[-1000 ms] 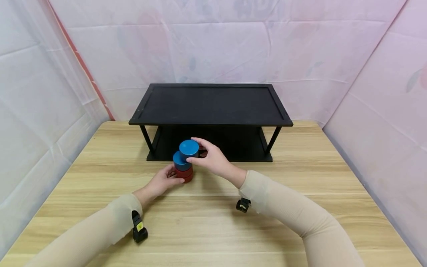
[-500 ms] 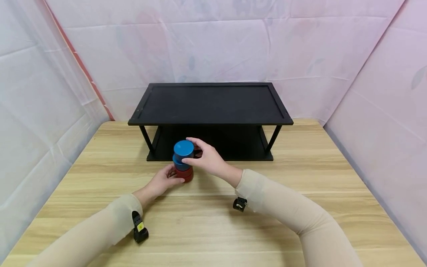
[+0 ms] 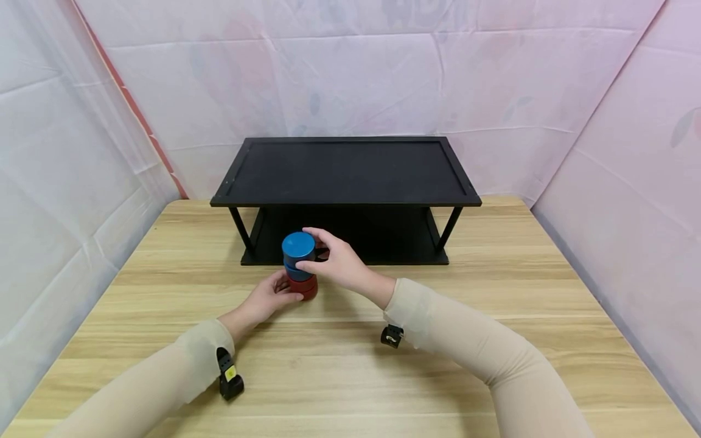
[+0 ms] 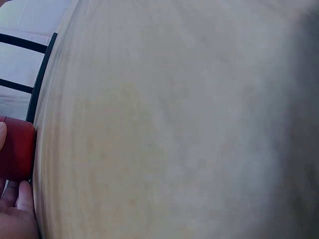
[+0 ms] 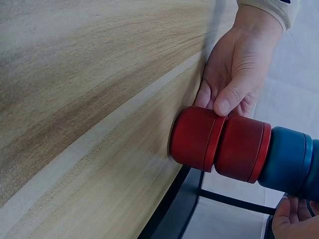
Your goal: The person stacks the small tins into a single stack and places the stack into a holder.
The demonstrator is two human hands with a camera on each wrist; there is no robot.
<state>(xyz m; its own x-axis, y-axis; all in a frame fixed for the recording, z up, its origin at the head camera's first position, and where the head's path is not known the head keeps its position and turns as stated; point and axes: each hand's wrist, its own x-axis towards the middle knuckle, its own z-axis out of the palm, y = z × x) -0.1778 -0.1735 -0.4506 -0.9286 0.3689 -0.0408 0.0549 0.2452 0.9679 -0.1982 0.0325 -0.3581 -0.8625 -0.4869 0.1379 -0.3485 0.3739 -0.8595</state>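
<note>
3 pale, faintly printed cloth walls (image 3: 350, 79) enclose a wood-grain counter (image 3: 350, 389). Toward the back of it stands a black rack (image 3: 350, 173) with 2 shelves. 2 beige sleeves (image 3: 482, 340) reach in from the near side.

The right hand (image 3: 342, 266) comes from the right at the height of the stack's top, its thumb and fingers parted just by the width of the top blue canister (image 3: 298, 244) and clamped on it, thumb in front, index finger behind. The left hand (image 3: 265, 298) lies low, near the counter, thumb on the near side of the lower red canister (image 5: 192, 137) and the other fingers curled round behind it; how tightly they press, I cannot tell.

These canisters form an upright stack of 4, just in front of the rack and left of its middle: 2 red below, with the upper red canister (image 5: 241, 148) under the lower blue canister (image 5: 284, 158). The top blue canister meets that blue one, set slightly to the left.

Smallest are 2 black wrist devices (image 3: 230, 377), 1 with a yellow patch (image 3: 230, 372).
</note>
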